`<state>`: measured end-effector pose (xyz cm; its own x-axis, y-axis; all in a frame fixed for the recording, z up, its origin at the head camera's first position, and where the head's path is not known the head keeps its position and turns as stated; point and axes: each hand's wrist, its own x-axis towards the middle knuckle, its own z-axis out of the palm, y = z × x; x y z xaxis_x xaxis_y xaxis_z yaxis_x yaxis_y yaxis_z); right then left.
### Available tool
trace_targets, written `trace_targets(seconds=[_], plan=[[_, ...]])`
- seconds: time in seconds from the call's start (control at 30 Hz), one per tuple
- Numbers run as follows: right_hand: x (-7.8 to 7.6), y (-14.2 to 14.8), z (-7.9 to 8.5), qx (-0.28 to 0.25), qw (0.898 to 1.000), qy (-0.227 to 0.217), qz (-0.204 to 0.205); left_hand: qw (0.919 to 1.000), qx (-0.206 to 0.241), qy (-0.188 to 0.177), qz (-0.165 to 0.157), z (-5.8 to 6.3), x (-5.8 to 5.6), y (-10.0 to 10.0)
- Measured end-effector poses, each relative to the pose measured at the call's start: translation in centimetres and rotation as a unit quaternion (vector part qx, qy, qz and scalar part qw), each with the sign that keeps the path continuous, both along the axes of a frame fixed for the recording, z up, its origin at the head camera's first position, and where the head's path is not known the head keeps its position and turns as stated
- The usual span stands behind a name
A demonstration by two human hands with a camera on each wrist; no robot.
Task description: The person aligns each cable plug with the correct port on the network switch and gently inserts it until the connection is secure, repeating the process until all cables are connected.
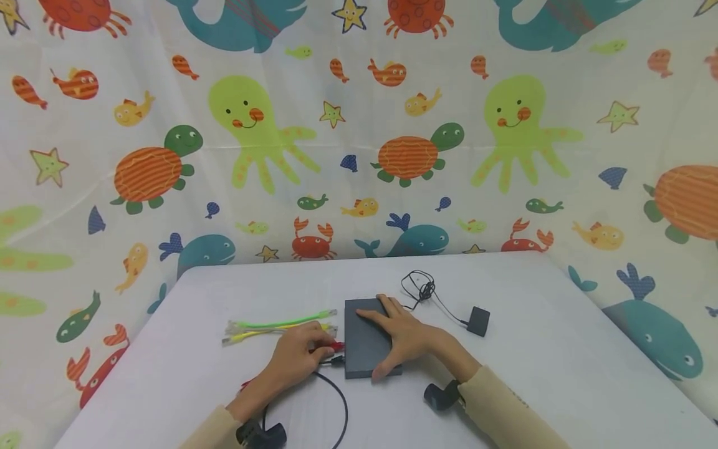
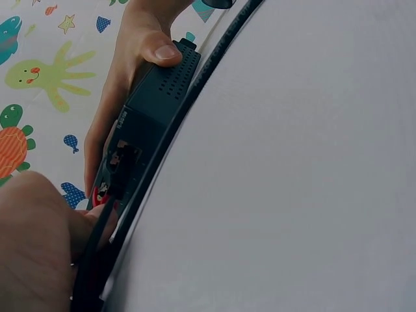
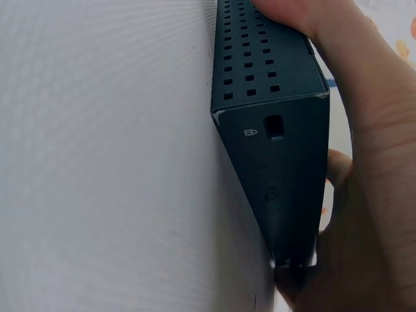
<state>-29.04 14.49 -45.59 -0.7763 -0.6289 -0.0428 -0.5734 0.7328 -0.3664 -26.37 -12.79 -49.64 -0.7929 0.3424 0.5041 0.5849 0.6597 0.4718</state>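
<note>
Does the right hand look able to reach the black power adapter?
Likely yes, once the right hand releases the network switch: mostly bare tabletop lies between it and the power adapter.

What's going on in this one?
A person is working with both hands at a dark box on a white table. The right hand spans and steadies the box, while the left hand pinches the end of a red cable at its left side, beside a black plug. Whether the red end is fully seated is unclear. Green and yellow cables lie at left, a black adapter at right.
</note>
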Motion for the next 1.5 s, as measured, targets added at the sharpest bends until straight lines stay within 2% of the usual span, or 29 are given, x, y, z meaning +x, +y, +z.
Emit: trace_targets(seconds=[0.2, 0.4, 0.57, 0.8, 0.97, 1.2, 1.5], plan=[[-0.01, -0.05, 0.14, 0.004, 1.000, 0.007, 0.004, 0.9999, 0.007, -0.004, 0.007, 0.00, 0.12, 0.03], [-0.20, -0.02, -0.10, 0.002, 1.000, 0.016, 0.001, 0.9999, 0.010, 0.005, -0.008, 0.13, 0.05, 0.08], [-0.23, 0.03, -0.28, -0.007, 1.000, 0.002, -0.002, 0.9998, 0.008, 0.015, -0.010, 0.02, -0.14, 0.09], [-0.19, 0.03, -0.23, -0.015, 1.000, -0.007, 0.000, 1.0000, 0.005, 0.001, -0.008, 0.15, -0.01, 0.14], [-0.16, 0.06, -0.19, -0.014, 1.000, -0.010, 0.002, 0.9998, 0.007, 0.005, -0.015, 0.17, 0.03, 0.12], [-0.22, 0.09, -0.07, -0.015, 1.000, -0.011, -0.002, 0.9999, 0.004, 0.015, -0.003, -0.02, -0.19, 0.12], [-0.12, 0.06, -0.02, -0.014, 1.000, -0.017, 0.000, 0.9995, 0.006, 0.023, -0.023, 0.02, -0.16, 0.04]])
